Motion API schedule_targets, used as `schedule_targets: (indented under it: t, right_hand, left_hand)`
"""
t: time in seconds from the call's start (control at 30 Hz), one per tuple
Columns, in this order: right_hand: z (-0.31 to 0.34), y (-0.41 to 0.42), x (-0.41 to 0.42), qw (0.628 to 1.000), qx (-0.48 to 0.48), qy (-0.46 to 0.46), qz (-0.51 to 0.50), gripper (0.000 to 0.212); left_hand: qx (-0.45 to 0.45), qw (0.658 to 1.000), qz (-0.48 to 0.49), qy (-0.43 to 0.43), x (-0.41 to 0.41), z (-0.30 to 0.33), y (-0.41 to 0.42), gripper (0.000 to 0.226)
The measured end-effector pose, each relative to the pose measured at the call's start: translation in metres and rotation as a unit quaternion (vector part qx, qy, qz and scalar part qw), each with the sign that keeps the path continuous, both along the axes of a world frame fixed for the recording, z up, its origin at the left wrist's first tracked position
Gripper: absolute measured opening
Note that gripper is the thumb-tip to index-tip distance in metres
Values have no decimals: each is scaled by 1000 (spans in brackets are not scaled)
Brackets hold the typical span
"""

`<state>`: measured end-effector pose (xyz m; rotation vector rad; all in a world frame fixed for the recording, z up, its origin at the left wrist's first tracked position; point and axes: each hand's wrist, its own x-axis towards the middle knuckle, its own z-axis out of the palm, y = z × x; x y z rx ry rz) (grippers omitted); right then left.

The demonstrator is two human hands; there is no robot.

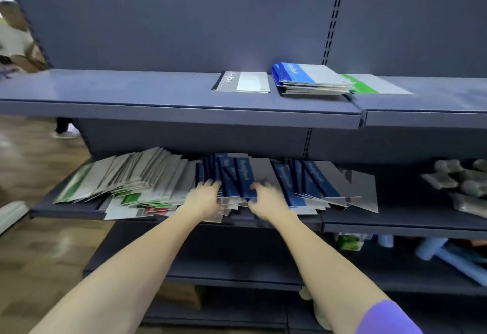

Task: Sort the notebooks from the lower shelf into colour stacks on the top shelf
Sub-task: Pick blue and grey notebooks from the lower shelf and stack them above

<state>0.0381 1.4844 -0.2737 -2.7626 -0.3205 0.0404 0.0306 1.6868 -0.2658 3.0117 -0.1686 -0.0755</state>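
Pick step: both hands in the lower shelf [79, 208] pile, left hand [204, 198] fingers spread on blue notebooks [232, 175], right hand [266, 198] pinching one; next likely lift to the blue stack [311, 79] on the top shelf [131, 91].

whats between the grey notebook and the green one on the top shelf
In the head view, the stack of blue notebooks lies between the grey notebook and the green notebook, its right edge overlapping the green one.

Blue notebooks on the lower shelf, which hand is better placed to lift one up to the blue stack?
Probably the right hand. Its fingers already curl round a blue notebook, and the blue stack lies up to the right. The left hand only rests among the neighbouring notebooks.
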Motion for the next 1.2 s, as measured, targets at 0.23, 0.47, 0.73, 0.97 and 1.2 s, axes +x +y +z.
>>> schedule_targets:
  t: [0.23, 0.47, 0.73, 0.97, 1.2]
  right_hand:
    - [-32, -2, 21, 992, -101, 75, 10, 85]
    - [-34, 7, 39, 983, -145, 114, -6, 87]
    - [-39, 37, 27, 989, -133, -28, 66, 74]
    - [-42, 48, 13, 988, -82, -110, 70, 68]
    - [-38, 59, 6, 991, -70, -108, 30, 61]
  left_hand:
    - [7, 998, 28, 51, 13, -23, -3, 65]
    - [52, 998, -3, 24, 24, -25, 6, 71]
    - [-10, 997, -31, -65, 13, -39, 7, 50]
    - [-22, 993, -54, -103, 6, -45, 32, 43]
    - [-8, 988, -103, -115, 3, -40, 44, 32]
